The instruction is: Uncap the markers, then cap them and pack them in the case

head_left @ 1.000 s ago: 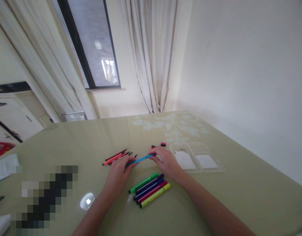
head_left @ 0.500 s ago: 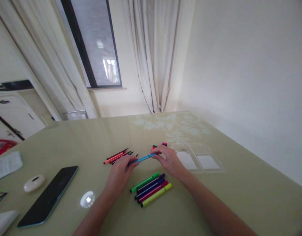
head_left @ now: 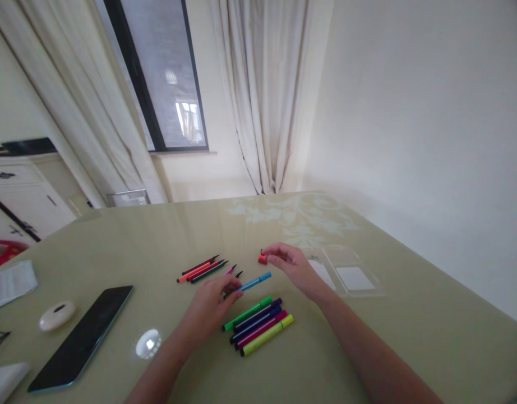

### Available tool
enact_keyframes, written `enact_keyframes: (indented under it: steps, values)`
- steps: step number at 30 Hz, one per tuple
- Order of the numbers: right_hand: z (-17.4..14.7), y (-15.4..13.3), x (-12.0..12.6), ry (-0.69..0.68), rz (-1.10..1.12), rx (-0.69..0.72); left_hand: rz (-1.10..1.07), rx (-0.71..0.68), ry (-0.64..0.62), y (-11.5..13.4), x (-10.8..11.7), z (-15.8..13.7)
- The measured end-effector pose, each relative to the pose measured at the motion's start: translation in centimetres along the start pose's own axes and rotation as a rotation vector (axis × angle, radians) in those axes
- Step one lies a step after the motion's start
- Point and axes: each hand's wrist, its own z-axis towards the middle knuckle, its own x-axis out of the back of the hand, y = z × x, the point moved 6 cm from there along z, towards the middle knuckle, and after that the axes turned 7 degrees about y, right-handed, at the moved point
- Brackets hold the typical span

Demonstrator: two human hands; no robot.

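Note:
My left hand (head_left: 214, 298) is closed on a light blue marker (head_left: 253, 282), whose blue-capped end points up to the right. My right hand (head_left: 292, 266) hovers beside a small group of marker caps, with a red cap (head_left: 262, 258) just past its fingertips. Its thumb and fingers are apart, and the hand partly covers the group. Uncapped markers (head_left: 203, 271) with dark tips lie beyond my left hand; some are partly hidden by it. Nearer me is a row of capped markers: green (head_left: 247, 314), dark blue, magenta and yellow (head_left: 267, 335).
A clear plastic case (head_left: 359, 276) lies unfolded at the right, partly behind my right hand. On the left are a black-screened phone or tablet (head_left: 84, 336), a white oval object (head_left: 57, 315) and a shiny round object (head_left: 148, 343). A wall borders the table's right side.
My right hand has let go of the blue marker's capped end and moved slightly right, to the caps. My left hand has lowered the marker toward the capped row.

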Motion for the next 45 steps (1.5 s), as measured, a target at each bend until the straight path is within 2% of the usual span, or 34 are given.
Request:
enact_keyframes:
  steps: [2, 5, 10, 14, 18, 24, 27, 32, 34, 38, 45]
  values:
    - [0.2, 0.4, 0.5, 0.017, 0.143, -0.062, 0.045, -0.012, -0.039, 0.3, -0.1, -0.2]
    - [0.1, 0.4, 0.5, 0.002, 0.242, -0.080, 0.103, -0.029, -0.069, 0.8, -0.3, -0.4]
    - [-0.1, 0.2, 0.1, 0.001, 0.292, -0.070, 0.170, -0.044, -0.112, 1.0, -0.6, -0.7]
    - [0.2, 0.5, 0.5, 0.049, 0.246, -0.079, 0.177, -0.039, -0.149, 1.0, -0.8, -0.8]
    - [0.6, 1.1, 1.3, 0.130, -0.011, -0.031, 0.170, -0.040, -0.186, 0.9, -1.0, -1.0]
    - [0.0, 1.8, 0.0, 0.073, -0.728, 0.169, 0.172, -0.068, -0.208, 0.8, -1.1, -0.8]
    - [-0.4, 1.8, -1.0, 0.017, -0.959, 0.229, 0.221, -0.044, -0.129, 0.1, -0.2, -0.3]
    - [-0.8, 1.2, -1.6, -0.041, -1.124, 0.257, 0.434, 0.119, 0.261, -2.9, 4.1, 0.4]
    - [-0.7, 1.1, -1.6, -0.036, -1.147, 0.248, 0.582, 0.161, 0.361, -3.9, 5.6, 0.2]
    - [-0.6, 1.3, -1.6, -0.037, -1.175, 0.233, 0.769, 0.214, 0.363, -5.3, 6.9, 0.2]
    - [-0.6, 1.5, -1.7, -0.069, -1.177, 0.229, 0.809, 0.305, 0.366, -6.6, 7.3, 0.4]
